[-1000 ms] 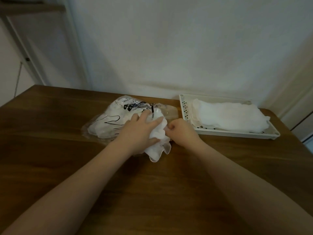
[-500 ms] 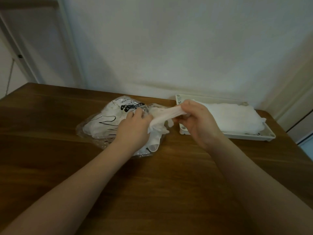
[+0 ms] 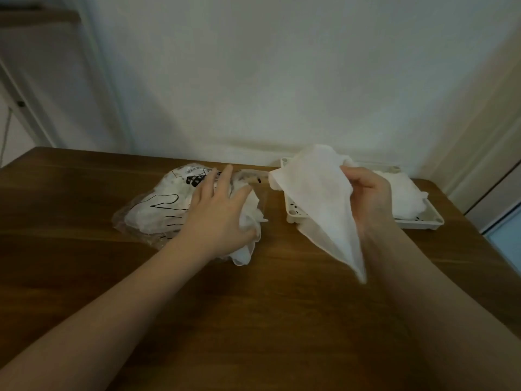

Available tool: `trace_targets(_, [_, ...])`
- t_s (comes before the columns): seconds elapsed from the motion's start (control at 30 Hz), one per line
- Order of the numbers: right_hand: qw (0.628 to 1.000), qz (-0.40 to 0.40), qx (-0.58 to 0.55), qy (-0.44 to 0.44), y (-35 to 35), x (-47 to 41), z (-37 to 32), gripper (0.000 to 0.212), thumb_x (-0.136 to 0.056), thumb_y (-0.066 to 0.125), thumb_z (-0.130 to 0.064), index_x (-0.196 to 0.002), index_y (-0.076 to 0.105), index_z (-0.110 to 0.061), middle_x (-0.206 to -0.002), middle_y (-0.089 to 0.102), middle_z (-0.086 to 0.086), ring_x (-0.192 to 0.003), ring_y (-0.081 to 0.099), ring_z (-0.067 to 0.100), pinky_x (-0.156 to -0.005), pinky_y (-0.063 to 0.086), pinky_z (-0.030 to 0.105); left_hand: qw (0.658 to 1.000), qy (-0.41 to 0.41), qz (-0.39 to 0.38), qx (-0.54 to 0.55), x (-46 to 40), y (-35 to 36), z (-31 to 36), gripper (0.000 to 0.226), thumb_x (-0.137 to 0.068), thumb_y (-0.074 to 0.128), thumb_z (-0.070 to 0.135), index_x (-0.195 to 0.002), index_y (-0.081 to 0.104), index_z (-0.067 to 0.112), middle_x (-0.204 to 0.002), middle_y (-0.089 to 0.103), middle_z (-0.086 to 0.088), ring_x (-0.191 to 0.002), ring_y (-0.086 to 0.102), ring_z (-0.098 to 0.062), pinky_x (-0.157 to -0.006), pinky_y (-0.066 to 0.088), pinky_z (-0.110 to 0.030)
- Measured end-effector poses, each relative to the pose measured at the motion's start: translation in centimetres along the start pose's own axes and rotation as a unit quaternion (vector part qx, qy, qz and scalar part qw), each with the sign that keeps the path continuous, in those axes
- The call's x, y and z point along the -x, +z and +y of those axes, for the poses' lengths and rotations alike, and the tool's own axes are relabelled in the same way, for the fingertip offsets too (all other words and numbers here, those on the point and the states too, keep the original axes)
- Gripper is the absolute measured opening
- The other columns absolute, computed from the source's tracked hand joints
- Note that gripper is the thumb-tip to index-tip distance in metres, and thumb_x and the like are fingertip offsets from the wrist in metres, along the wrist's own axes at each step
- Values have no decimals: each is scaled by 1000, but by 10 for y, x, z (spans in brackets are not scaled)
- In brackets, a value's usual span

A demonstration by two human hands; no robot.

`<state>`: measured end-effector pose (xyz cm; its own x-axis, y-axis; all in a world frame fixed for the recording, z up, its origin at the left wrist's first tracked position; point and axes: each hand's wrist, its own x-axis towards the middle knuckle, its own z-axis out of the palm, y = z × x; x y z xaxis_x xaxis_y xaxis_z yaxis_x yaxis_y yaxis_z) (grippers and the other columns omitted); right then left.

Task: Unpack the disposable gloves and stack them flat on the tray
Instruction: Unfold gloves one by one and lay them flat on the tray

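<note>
A clear plastic bag of disposable gloves [image 3: 152,210], printed with a black hand outline, lies on the wooden table. My left hand [image 3: 217,213] rests flat on the bag's open right end, its fingers spread over gloves spilling out [image 3: 248,244]. My right hand [image 3: 369,196] pinches one thin white glove [image 3: 318,198] and holds it in the air, hanging down in front of the white tray [image 3: 423,221]. A flat pile of white gloves [image 3: 403,193] lies in the tray, partly hidden by the held glove and my right hand.
The wooden table [image 3: 253,320] runs back to a white wall. The tray stands at the table's far right corner, close to the right edge. A door frame stands at the far left, and pale panels to the right.
My right hand has pulled one glove fully out of the bag and lifted it rightward over the tray. My left hand has opened and flattened on the bag.
</note>
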<state>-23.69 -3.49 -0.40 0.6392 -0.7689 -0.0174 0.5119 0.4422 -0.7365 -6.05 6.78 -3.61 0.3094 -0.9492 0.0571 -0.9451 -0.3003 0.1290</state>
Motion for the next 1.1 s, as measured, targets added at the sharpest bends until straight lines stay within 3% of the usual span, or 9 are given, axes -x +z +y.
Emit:
trace_targets(0.13, [999,-2,24,22,-1,14,-4,32,-89,37,-2,-118,46,-12,-61,62,5,-47,60,19,-43,49,27,976,136,99,135,15,-12,22,85,-77,56,61,-147,16,34,-156,-11,10,-140,-16,-9,-114,-1,-41])
trace_targets(0.27, [997,-58,32,29,-5,18,-8,39,-80,53,1,-115,46,-14,-81,63,9,-64,62,20,-50,55,32,910,112,40,396,13,-19,51,67,-79,44,68,-132,43,28,-140,36,14,-125,34,1,-99,31,-11])
trace_targets(0.4, [987,-64,142,-27,-11,22,-15,64,-84,49,9,-126,52,-39,-118,63,3,-89,65,25,-68,59,40,720,-85,-146,673,5,-12,76,52,-84,49,59,-115,58,17,-121,59,-6,-103,60,-19,-91,51,-38])
trace_targets(0.57, [941,62,313,-109,-18,28,-24,61,-87,57,5,-129,41,-38,-115,60,3,-100,64,22,-73,59,39,606,-97,-256,746,10,-9,93,58,-75,66,44,-124,51,18,-113,65,-11,-98,65,-29,-72,57,-38])
trace_targets(0.7, [894,133,407,-133,-28,35,-40,58,-88,62,-5,-133,37,-32,-103,62,5,-86,67,17,-67,59,28,583,-126,-227,770,3,-9,104,33,-87,58,17,-120,56,14,-104,67,-10,-82,67,-22,-64,58,-31])
trace_targets(0.83, [869,152,452,-131,-43,42,-52,35,-92,56,-9,-122,52,-27,-87,62,3,-57,61,8,-55,55,23,438,-169,-256,845,-3,-12,102,40,-85,49,21,-124,49,14,-86,66,-18,-44,57,-10,-42,53,-21])
trace_targets(0.97, [876,159,444,-103,-55,42,-63,23,-94,48,-2,-85,68,-10,-98,61,-3,-86,62,13,-66,56,20,410,-178,-297,844,-16,-3,105,41,-97,35,20,-137,34,18,-90,63,-24,-34,49,-8,-37,48,-17])
trace_targets(1.03, [881,159,441,-62,-59,41,-69,24,-91,46,5,-89,68,-5,-100,66,4,-89,67,14,-80,55,24,399,-162,-303,850,-23,-2,108,41,-98,33,25,-139,35,20,-91,61,-23,-35,45,-7,-34,42,-12])
trace_targets(1.1, [838,135,527,-51,-63,41,-73,21,-90,51,4,-97,66,-9,-96,68,0,-73,65,-6,-69,52,11,422,-140,-319,837,-27,-3,111,52,-92,41,49,-134,44,18,-95,56,-19,-38,40,-7,-32,35,-12])
